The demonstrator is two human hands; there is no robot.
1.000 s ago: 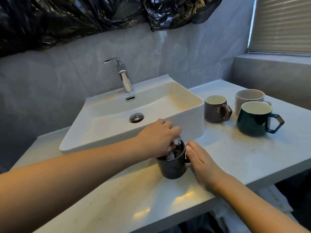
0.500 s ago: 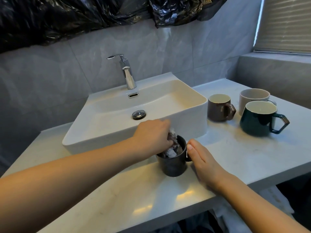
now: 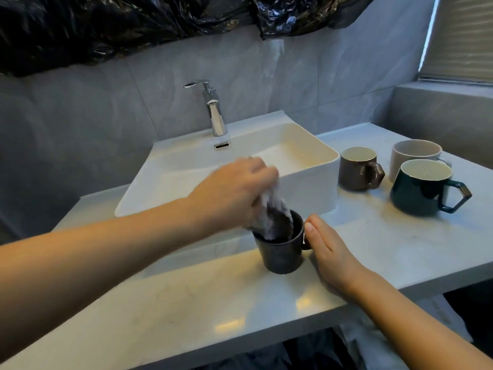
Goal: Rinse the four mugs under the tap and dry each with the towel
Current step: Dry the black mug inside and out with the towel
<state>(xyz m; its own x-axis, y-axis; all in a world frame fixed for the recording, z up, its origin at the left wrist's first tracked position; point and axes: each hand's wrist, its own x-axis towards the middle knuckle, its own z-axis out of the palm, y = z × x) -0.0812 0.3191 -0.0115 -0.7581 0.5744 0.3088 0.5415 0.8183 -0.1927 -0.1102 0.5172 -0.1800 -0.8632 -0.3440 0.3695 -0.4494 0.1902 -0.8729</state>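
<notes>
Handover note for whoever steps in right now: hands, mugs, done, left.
Left hand grips the towel, whose lower end is stuffed into the black mug.
Right hand is flat, fingers straight, against that mug's handle side, steadying it on the counter in front of the sink.
Brown mug, grey mug and green mug stand upright right of the sink.
Tap shows no water running.
Done: black mug is at the drying step.
Left: finish it; whether the other three are already rinsed and dried cannot be told.

Left hand (image 3: 234,190): raised, fingers curled, gripping cloth. Right hand (image 3: 330,252): fingers straight and together, edge down; both forearms extended.
</notes>
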